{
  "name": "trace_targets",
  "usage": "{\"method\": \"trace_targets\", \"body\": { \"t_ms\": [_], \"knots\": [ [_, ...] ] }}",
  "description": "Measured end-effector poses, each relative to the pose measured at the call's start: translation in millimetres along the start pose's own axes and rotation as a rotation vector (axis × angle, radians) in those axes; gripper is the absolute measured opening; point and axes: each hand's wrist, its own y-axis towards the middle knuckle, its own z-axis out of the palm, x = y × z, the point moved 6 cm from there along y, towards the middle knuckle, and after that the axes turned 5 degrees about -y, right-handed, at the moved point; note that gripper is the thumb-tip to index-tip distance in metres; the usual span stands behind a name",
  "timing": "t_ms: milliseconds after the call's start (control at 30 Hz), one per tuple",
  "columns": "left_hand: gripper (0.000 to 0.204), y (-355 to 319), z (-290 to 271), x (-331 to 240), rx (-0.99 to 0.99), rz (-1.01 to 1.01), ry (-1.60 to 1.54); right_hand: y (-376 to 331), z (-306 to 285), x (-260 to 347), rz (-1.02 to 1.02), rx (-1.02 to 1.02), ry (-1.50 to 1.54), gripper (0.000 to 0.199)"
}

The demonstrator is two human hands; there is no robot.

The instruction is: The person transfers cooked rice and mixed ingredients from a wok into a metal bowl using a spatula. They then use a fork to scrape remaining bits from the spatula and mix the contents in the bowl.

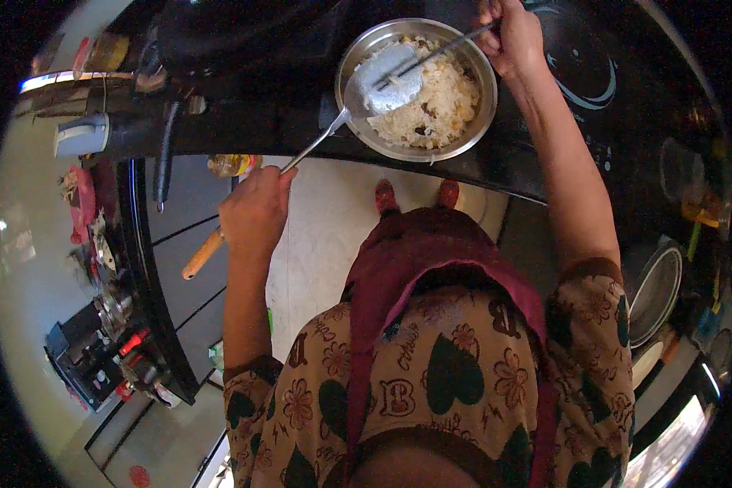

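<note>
A steel bowl [486,110] near the counter's front edge holds cooked rice [437,110] with small yellowish and dark bits. My left hand [256,210] is wrapped round the wooden-ended handle of a metal spatula [364,99], whose broad blade lies over the left part of the bowl. In my right hand [519,39], at the bowl's upper right, is a pair of dark chopsticks [451,44]. Their tips reach down onto the spatula's blade, where a few pale grains show. The blade covers some of the rice beneath it.
To the right is a black induction cooktop [581,73] with a curved marking. A black handle [167,154] sticks out over the counter edge at left. A bottle of yellow liquid [232,165] stands below the counter. A round metal-rimmed vessel [659,293] sits by my right elbow.
</note>
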Motion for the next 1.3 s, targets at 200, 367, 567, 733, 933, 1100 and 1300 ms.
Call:
{"method": "trace_targets", "body": {
  "t_ms": [200, 367, 567, 733, 933, 1100, 1300],
  "knots": [
    [0.029, 0.4, -0.5, -3.0, 0.017, -0.02, 0.058, 2.0, 0.6, -6.5, -0.011, -0.015, -0.095, 0.045],
    [0.03, -1.2, -2.3, 0.3, -0.027, -0.003, -0.009, -4.9, -7.0, -1.4, -0.004, 0.04, -0.083, 0.045],
    [0.03, 3.0, -8.8, -7.6, -0.029, -0.006, 0.041, -6.6, 11.5, -10.2, 0.012, 0.034, -0.219, 0.047],
    [0.031, 0.7, -4.4, -3.8, -0.012, 0.004, 0.035, 2.4, -6.5, -13.3, -0.024, 0.051, -0.159, 0.045],
    [0.031, -4.3, -0.4, 0.4, 0.001, -0.008, 0.033, 11.8, -3.9, -11.6, -0.057, 0.039, -0.214, 0.049],
    [0.031, -13.4, -1.2, 10.8, 0.027, -0.067, 0.038, -18.7, -17.3, 17.4, -0.068, -0.051, -0.246, 0.051],
    [0.032, -15.6, 0.1, 9.7, 0.123, -0.081, -0.016, -102.8, -9.3, 68.5, -0.757, 0.011, -0.286, 0.039]
  ]
}}
